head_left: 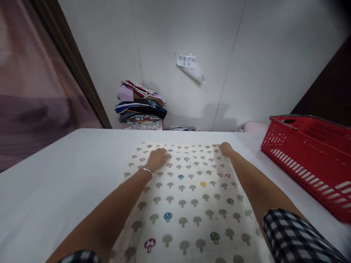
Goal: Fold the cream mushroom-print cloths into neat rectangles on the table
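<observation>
A white cloth (189,193) printed with grey and coloured mushrooms is spread lengthwise on the white table, its near end running out of the bottom of the view. My left hand (158,159), with a silver bracelet at the wrist, rests palm down on the cloth near its far left part, thumb a little apart from the fingers. At the far right corner, my right hand (226,149) is closed on the cloth's edge; its fingertips are mostly hidden. Both forearms reach along the cloth's sides.
A red plastic basket (309,157) stands on the table (55,182) at the right. Behind the far edge is a stack of folded fabrics (141,106). A paper sign (187,61) hangs on the white wall, and a curtain (41,91) hangs at the left.
</observation>
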Demonstrator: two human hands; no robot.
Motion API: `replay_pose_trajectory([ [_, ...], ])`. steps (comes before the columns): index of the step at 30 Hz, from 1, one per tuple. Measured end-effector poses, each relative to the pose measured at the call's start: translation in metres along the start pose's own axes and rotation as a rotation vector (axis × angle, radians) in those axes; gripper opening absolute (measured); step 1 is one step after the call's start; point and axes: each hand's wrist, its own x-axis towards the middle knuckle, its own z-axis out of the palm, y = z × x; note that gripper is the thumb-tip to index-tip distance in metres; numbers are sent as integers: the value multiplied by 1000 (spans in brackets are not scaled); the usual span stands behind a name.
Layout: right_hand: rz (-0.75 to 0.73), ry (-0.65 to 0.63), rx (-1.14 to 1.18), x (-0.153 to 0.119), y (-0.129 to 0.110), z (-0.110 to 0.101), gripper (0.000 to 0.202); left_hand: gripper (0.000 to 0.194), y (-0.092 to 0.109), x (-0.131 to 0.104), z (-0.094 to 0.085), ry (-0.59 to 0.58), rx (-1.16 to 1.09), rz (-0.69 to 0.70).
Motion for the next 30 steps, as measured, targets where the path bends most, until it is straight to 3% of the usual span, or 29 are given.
replay_pose_trajectory([
  [3, 74, 1, -3, 2, 8, 16, 30, 53, -36, 19, -10, -4, 430, -16],
  [5, 78, 22, -17, 1, 10, 24, 32, 64, -50, 26, -11, -29, 544, -36],
  [12, -6, 69, -101, 1, 11, 35, 29, 68, -53, 26, -13, -79, 561, -31],
  [17, -6, 61, -108, 6, 12, 36, 29, 63, -60, 25, -26, -3, 601, 14],
  [20, -11, 52, -101, 9, 15, 35, 33, 64, -73, 29, -35, 37, 627, -64],
  [23, -2, 31, -86, 10, 18, 32, 35, 68, -82, 34, -40, 1, 606, -150],
  [30, -6, 34, -91, 5, 14, 28, 34, 71, -80, 33, -44, 26, 604, -138],
])
